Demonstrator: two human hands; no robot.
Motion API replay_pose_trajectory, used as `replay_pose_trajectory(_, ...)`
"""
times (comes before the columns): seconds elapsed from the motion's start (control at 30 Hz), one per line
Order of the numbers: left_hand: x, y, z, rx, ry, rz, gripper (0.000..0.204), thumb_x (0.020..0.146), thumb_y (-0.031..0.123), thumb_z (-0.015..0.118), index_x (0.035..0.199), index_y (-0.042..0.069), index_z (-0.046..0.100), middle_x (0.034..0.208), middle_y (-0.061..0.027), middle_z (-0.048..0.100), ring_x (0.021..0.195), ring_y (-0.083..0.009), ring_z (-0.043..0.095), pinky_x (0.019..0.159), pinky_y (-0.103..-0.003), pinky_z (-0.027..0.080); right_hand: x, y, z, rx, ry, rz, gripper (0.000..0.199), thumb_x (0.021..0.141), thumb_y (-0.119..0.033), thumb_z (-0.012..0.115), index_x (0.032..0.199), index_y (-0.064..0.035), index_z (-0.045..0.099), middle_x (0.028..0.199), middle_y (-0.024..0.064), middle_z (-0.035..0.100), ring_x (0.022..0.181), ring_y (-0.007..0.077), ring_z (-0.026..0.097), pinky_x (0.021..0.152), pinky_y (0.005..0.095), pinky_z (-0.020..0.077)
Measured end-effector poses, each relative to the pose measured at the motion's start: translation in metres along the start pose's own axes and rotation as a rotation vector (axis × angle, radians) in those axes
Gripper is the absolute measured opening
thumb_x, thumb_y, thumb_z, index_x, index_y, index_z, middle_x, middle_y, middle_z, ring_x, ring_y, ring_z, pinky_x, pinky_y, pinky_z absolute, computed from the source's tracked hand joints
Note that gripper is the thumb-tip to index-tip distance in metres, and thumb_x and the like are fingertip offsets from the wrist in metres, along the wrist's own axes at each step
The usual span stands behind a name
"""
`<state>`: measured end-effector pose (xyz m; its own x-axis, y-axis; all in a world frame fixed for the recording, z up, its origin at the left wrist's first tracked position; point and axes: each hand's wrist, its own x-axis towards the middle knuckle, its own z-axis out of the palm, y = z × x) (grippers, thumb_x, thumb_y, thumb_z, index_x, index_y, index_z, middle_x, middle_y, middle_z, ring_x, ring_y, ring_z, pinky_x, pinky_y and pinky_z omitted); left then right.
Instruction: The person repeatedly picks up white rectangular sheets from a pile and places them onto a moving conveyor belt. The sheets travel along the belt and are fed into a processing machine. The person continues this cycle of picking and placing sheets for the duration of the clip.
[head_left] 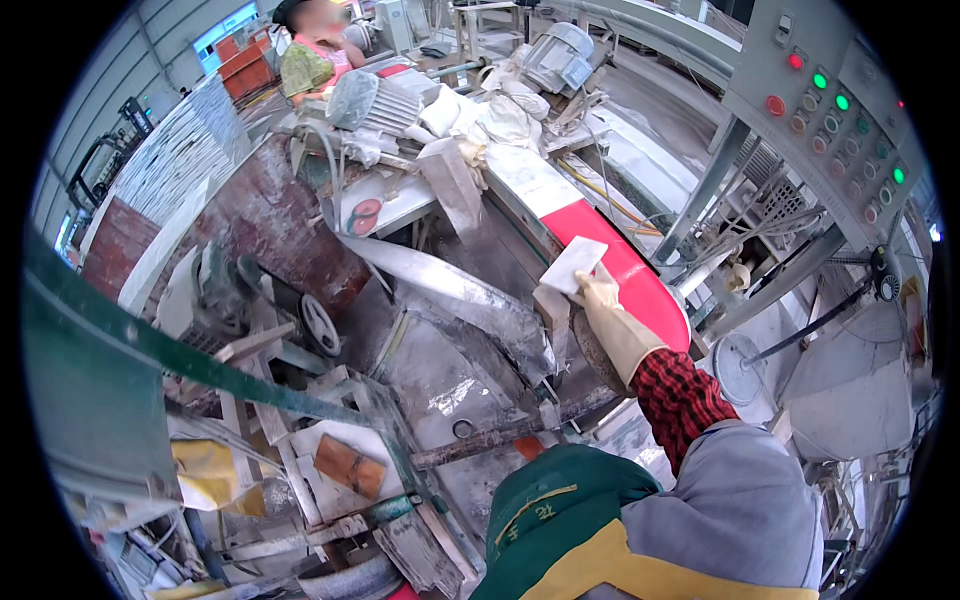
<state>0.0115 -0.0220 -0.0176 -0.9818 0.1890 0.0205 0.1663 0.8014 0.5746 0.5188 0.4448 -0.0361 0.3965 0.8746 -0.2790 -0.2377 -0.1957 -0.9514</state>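
Observation:
My right hand [603,302], in a cream work glove, is closed on the edge of a thin white tile [574,264]. The tile is tilted above the near part of a red-covered strip [628,262]. A red and black checked cuff [682,396] covers my forearm behind the glove. Just to the left of the glove stands a pale block [553,312] at the end of a curved metal chute [450,287]. My left hand is out of view.
A control panel [833,112] with lit buttons hangs at right. Dusty electric motors [558,58] and cloths [512,118] crowd the far bench. Someone in pink and green [312,68] is at far left. A green bar [190,345] crosses the left side, near a handwheel [320,325].

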Motion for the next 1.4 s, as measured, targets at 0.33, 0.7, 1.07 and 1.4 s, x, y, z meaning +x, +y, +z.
replay_pose_trajectory(0.33, -0.063, 0.124, 0.038, -0.453, -0.284, -0.005, 0.062, 0.084, 0.009, 0.068, 0.140, -0.003, 0.043, 0.140, -0.0203, 0.049, 0.129, -0.0321, 0.047, 0.111, -0.040, 0.035, 0.181, 0.035, 0.027, 0.120, 0.190, -0.168, 0.061, 0.081, -0.002, 0.064, 0.137, -0.0026, 0.042, 0.124, 0.0159, 0.062, 0.110, 0.0269, 0.063, 0.093, 0.0349, 0.0502)
replay_pose_trajectory(0.7, -0.115, 0.176, 0.088, -0.760, -0.800, -0.049, 0.061, 0.085, 0.003, 0.065, 0.141, -0.002, 0.043, 0.142, -0.0184, 0.048, 0.131, -0.0296, 0.046, 0.111, -0.039, 0.035, 0.184, 0.022, 0.056, -0.315, 0.491, -0.052, 0.077, 0.082, -0.024, 0.064, 0.150, -0.0106, 0.032, 0.132, 0.0207, 0.059, 0.117, 0.0294, 0.061, 0.098, 0.0351, 0.0462)
replay_pose_trajectory(1.07, -0.134, 0.234, 0.140, -0.506, -0.996, 0.235, 0.070, 0.076, -0.009, 0.068, 0.141, 0.000, 0.043, 0.151, -0.0160, 0.039, 0.142, -0.0249, 0.034, 0.118, -0.034, 0.025, 0.187, -0.002, 0.029, -0.289, 0.111, 0.149, 0.059, 0.086, -0.016, 0.063, 0.139, -0.0054, 0.039, 0.080, 0.0184, 0.065, 0.053, 0.0241, 0.064, 0.046, 0.0330, 0.0543)
replay_pose_trajectory(1.4, -0.149, 0.294, 0.167, -0.503, -1.121, 0.452, 0.070, 0.077, -0.005, 0.071, 0.141, -0.001, 0.043, 0.147, -0.0150, 0.043, 0.137, -0.0257, 0.041, 0.114, -0.034, 0.031, 0.144, -0.006, 0.024, 0.754, -0.032, 0.029, 0.047, 0.099, -0.006, 0.049, 0.144, -0.0044, 0.037, 0.134, 0.0204, 0.052, 0.124, 0.0295, 0.053, 0.101, 0.0416, 0.0499)
